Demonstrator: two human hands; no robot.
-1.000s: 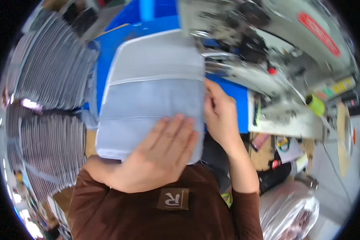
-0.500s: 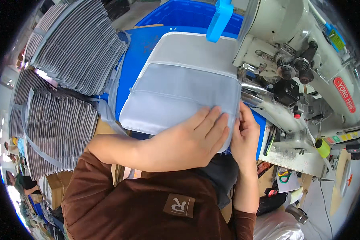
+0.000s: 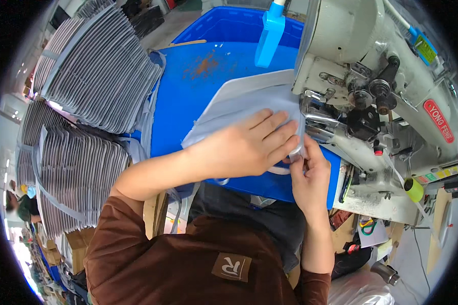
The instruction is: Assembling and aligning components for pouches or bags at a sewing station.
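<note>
A light blue-grey fabric panel (image 3: 239, 104) lies on the blue work table (image 3: 198, 81), its right edge under the head of a white industrial sewing machine (image 3: 361, 76). My left hand (image 3: 249, 145) lies flat on the panel with fingers spread, pressing it down. My right hand (image 3: 308, 173) pinches the panel's near right edge and a white strip, just in front of the machine's presser area (image 3: 315, 124).
Tall stacks of grey striped fabric pieces (image 3: 96, 76) stand at the left, with another stack (image 3: 71, 173) nearer me. A light blue plastic part (image 3: 269, 33) stands at the table's far side before a blue bin (image 3: 239, 23). Scissors and small items (image 3: 366, 226) lie below the machine at right.
The fabric panel has moved right and under the machine head. Both hands followed it, the left now flat on top and the right at the edge by the needle.
</note>
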